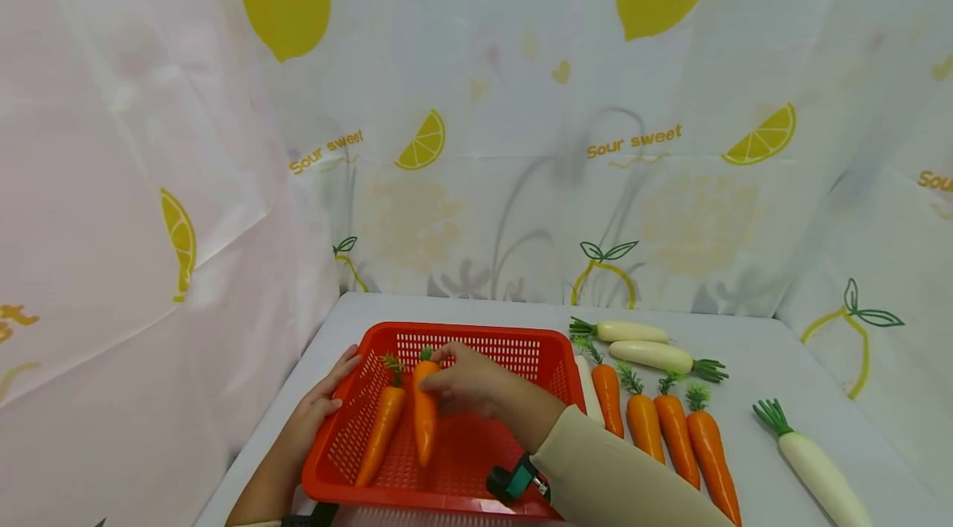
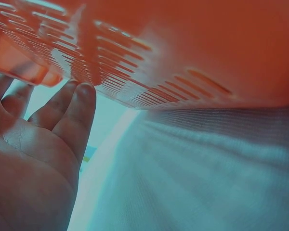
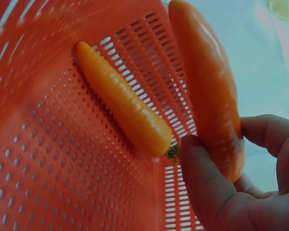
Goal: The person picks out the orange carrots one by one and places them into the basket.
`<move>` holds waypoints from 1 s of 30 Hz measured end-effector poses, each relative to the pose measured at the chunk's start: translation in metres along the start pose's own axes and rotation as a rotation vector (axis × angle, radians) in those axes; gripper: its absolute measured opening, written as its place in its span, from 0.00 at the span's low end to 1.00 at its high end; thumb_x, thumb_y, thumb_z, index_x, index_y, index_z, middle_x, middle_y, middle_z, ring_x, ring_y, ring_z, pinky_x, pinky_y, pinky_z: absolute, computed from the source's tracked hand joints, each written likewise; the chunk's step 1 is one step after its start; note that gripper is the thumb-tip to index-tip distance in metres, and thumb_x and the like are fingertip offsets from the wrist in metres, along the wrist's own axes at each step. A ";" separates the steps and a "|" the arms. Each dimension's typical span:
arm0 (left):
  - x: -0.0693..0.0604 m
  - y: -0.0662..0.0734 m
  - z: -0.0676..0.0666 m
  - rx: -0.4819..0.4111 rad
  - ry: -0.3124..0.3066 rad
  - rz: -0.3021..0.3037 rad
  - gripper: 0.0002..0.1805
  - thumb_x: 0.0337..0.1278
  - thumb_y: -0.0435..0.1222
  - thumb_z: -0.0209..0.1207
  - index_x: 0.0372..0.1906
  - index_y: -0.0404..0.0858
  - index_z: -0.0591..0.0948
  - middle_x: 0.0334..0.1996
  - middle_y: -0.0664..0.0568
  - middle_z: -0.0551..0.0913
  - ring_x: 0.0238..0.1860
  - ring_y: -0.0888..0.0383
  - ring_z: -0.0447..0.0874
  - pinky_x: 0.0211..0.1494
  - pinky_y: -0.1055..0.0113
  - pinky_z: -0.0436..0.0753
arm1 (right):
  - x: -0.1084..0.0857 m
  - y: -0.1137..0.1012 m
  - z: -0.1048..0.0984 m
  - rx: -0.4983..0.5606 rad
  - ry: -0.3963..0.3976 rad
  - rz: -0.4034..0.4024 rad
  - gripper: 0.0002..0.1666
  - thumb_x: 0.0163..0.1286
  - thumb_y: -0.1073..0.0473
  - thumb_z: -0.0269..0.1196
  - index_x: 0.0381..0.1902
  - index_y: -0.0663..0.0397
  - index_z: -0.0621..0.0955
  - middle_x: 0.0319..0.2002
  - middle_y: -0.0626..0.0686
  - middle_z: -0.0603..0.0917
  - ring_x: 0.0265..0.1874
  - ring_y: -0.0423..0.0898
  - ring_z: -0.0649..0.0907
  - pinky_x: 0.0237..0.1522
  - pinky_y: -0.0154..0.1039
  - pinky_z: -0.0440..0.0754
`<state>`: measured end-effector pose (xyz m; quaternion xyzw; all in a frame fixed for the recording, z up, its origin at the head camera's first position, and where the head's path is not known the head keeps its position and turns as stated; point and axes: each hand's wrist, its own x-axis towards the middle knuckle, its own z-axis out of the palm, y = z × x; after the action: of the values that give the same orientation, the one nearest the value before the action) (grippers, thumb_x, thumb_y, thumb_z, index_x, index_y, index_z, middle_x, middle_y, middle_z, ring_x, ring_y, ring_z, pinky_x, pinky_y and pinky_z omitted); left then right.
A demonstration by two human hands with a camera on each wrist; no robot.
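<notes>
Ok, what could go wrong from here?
The right hand pinches the held carrot near its thick end, so it might slip or swing. Lowered carelessly, it could knock the other carrot lying in the red basket. The left hand touches only one side, so a bump might shift the basket towards the row of carrots outside.

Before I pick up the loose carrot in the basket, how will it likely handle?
The loose carrot will probably be stiff, as its body looks straight. Its smooth, shiny skin could make it slightly slippery. If nudged, it may roll in a curve, since it is round and tapers to one end.
</notes>
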<state>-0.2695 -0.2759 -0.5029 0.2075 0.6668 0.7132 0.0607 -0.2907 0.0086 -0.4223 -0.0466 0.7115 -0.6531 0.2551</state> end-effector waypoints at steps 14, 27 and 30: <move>0.000 -0.004 -0.001 0.015 -0.022 0.036 0.36 0.70 0.25 0.37 0.83 0.34 0.54 0.87 0.61 0.42 0.74 0.86 0.53 0.70 0.78 0.67 | 0.012 0.011 0.003 -0.066 -0.014 0.030 0.24 0.67 0.66 0.69 0.59 0.54 0.74 0.45 0.59 0.82 0.32 0.53 0.85 0.38 0.51 0.91; 0.001 -0.003 -0.001 0.031 0.008 -0.009 0.37 0.69 0.25 0.37 0.83 0.36 0.56 0.87 0.56 0.39 0.72 0.87 0.54 0.69 0.77 0.70 | 0.015 0.018 0.005 -0.078 -0.062 0.117 0.17 0.71 0.67 0.65 0.56 0.57 0.76 0.47 0.59 0.83 0.39 0.56 0.87 0.43 0.53 0.90; 0.001 -0.004 -0.001 0.033 0.007 -0.009 0.38 0.68 0.25 0.37 0.84 0.36 0.56 0.87 0.49 0.35 0.72 0.87 0.54 0.69 0.77 0.69 | 0.015 0.018 0.005 -0.078 -0.072 0.130 0.18 0.71 0.67 0.65 0.57 0.58 0.76 0.47 0.59 0.83 0.40 0.57 0.87 0.45 0.54 0.90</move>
<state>-0.2713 -0.2763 -0.5065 0.2031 0.6794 0.7027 0.0584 -0.2969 0.0009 -0.4441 -0.0335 0.7284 -0.6046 0.3205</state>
